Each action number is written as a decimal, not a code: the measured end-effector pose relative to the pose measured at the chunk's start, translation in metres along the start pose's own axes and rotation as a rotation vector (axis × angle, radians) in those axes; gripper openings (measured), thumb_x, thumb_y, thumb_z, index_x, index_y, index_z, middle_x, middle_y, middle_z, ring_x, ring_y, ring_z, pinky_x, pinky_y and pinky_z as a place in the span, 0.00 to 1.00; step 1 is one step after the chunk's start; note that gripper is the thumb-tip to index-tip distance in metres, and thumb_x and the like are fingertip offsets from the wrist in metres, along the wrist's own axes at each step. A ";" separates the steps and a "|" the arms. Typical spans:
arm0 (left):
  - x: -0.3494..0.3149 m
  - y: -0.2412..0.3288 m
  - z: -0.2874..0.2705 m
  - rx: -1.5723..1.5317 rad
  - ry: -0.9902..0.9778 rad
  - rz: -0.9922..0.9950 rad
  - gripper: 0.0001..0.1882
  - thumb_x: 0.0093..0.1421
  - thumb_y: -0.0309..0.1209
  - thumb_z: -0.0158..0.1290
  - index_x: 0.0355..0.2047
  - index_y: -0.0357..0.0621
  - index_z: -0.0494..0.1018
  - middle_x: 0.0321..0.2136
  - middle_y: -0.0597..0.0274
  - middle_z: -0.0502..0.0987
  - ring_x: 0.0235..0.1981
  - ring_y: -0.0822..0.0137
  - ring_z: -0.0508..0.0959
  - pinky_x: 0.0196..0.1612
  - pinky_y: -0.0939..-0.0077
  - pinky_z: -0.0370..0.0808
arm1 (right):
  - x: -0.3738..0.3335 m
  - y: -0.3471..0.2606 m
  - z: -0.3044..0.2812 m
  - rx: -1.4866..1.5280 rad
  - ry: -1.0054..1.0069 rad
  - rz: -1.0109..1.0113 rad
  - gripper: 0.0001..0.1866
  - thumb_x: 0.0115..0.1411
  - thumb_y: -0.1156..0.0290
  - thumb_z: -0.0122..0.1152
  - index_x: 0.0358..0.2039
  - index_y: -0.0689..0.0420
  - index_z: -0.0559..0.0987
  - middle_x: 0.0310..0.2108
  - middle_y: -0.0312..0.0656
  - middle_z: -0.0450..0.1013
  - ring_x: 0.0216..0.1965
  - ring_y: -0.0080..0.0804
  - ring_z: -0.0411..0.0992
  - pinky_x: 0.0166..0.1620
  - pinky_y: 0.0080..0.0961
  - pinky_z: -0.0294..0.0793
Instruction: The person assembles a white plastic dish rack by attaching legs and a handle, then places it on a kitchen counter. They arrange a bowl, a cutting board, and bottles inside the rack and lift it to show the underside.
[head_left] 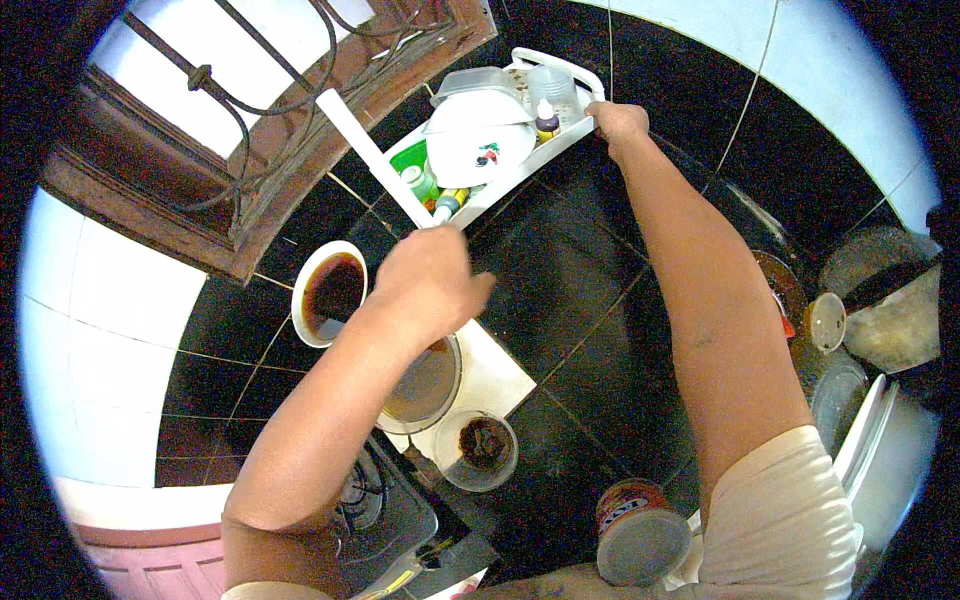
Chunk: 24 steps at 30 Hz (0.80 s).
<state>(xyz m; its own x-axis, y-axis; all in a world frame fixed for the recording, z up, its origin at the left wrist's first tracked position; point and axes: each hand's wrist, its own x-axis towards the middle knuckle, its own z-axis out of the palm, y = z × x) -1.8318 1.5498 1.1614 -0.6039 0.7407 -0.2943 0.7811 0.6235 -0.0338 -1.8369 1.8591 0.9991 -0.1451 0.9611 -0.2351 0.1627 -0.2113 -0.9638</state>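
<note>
A white plastic rack stands at the far side of the black-tiled counter, tilted across the view. My right hand is closed around its right end. At its near left corner is my left hand, curled against the rack with the thumb sticking out; its fingertips are hidden. Inside the rack lie a white bowl with a small printed picture, a clear plastic container, clear cups, a small purple bottle with a white tip, and a green bottle.
Left of my forearm stands a white bowl of dark brown liquid. Nearer are a round, partly hidden vessel, a clear cup with dark residue, a gas stove and a tin. A barred window borders the far left.
</note>
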 end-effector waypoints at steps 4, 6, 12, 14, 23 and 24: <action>-0.003 -0.030 0.005 -0.074 0.174 -0.180 0.27 0.48 0.38 0.62 0.39 0.26 0.68 0.37 0.37 0.76 0.42 0.45 0.77 0.47 0.60 0.74 | 0.005 -0.003 0.000 0.003 -0.014 -0.092 0.12 0.39 0.70 0.68 0.21 0.66 0.79 0.23 0.44 0.75 0.22 0.31 0.72 0.28 0.29 0.69; 0.012 -0.040 0.012 -0.196 0.158 -0.211 0.29 0.46 0.39 0.64 0.39 0.26 0.68 0.38 0.38 0.76 0.42 0.46 0.77 0.47 0.61 0.74 | 0.005 -0.005 -0.003 0.009 0.007 -0.074 0.12 0.39 0.70 0.68 0.21 0.66 0.79 0.24 0.44 0.75 0.23 0.31 0.72 0.28 0.29 0.70; 0.055 -0.053 0.039 -0.602 0.156 -0.203 0.34 0.39 0.30 0.68 0.45 0.27 0.67 0.42 0.45 0.75 0.43 0.59 0.76 0.46 0.71 0.73 | -0.003 -0.017 -0.022 -0.076 -0.024 -0.102 0.12 0.39 0.69 0.66 0.23 0.64 0.80 0.25 0.44 0.75 0.24 0.31 0.72 0.28 0.31 0.71; 0.061 -0.053 0.046 -0.798 0.166 -0.213 0.33 0.40 0.28 0.68 0.46 0.29 0.67 0.42 0.47 0.75 0.43 0.60 0.76 0.44 0.70 0.74 | -0.005 -0.021 -0.027 -0.111 -0.040 -0.097 0.12 0.39 0.69 0.66 0.23 0.63 0.80 0.25 0.44 0.75 0.24 0.30 0.72 0.28 0.29 0.72; 0.077 -0.042 0.055 -1.125 0.203 -0.318 0.18 0.54 0.25 0.57 0.43 0.29 0.69 0.36 0.52 0.76 0.31 0.65 0.77 0.31 0.74 0.79 | -0.001 -0.031 -0.041 -0.071 -0.185 0.035 0.14 0.39 0.68 0.65 0.29 0.61 0.80 0.30 0.41 0.75 0.28 0.30 0.73 0.29 0.24 0.76; 0.078 -0.042 0.056 -1.125 0.190 -0.304 0.19 0.54 0.26 0.58 0.44 0.27 0.69 0.37 0.51 0.75 0.32 0.64 0.78 0.30 0.75 0.79 | 0.002 -0.032 -0.041 -0.090 -0.166 0.048 0.15 0.39 0.68 0.65 0.29 0.61 0.80 0.30 0.41 0.75 0.29 0.30 0.74 0.29 0.25 0.76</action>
<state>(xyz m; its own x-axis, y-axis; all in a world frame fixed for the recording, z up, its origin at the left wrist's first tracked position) -1.9031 1.5674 1.0865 -0.8292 0.4898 -0.2694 0.0793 0.5801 0.8107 -1.8025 1.8747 1.0349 -0.2931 0.9060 -0.3053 0.2593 -0.2321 -0.9375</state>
